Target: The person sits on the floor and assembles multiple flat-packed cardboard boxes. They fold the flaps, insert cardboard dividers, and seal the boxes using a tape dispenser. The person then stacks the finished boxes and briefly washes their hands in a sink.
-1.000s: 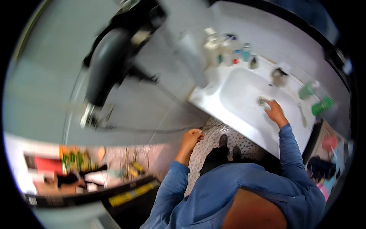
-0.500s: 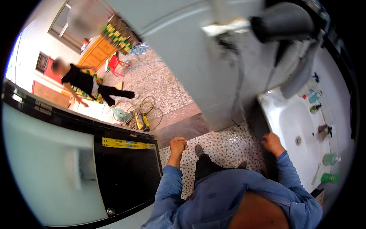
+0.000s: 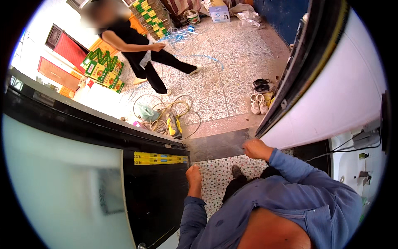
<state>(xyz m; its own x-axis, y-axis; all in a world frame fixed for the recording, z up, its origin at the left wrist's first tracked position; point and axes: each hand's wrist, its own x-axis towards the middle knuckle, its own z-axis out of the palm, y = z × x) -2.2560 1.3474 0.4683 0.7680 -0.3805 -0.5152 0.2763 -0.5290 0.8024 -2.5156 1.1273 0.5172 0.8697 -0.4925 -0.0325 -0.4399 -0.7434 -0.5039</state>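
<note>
My left hand (image 3: 193,178) is loosely closed, thumb uppermost, beside the black lower panel of the door (image 3: 155,195). Nothing shows in its fingers. Held out over the dark threshold strip (image 3: 217,144), my right hand (image 3: 256,149) is also curled closed, with no object visible in it. It is near the lower edge of a white wall panel (image 3: 327,108). Both arms are in blue sleeves. One shoe of mine (image 3: 236,171) stands on the speckled mosaic floor (image 3: 215,178) between the hands.
Beyond the threshold a person in black (image 3: 145,52) walks across the terrazzo floor. A yellow machine (image 3: 174,125) with coiled hose lies just past the doorway. Pairs of shoes (image 3: 259,103) stand at its right side. Green and yellow boxes (image 3: 103,70) are stacked behind. A white washbasin (image 3: 343,166) is at right.
My view has swung toward the doorway, and the basin has moved to the right edge. My right hand has come inward and forward. The person in black appears larger and farther right.
</note>
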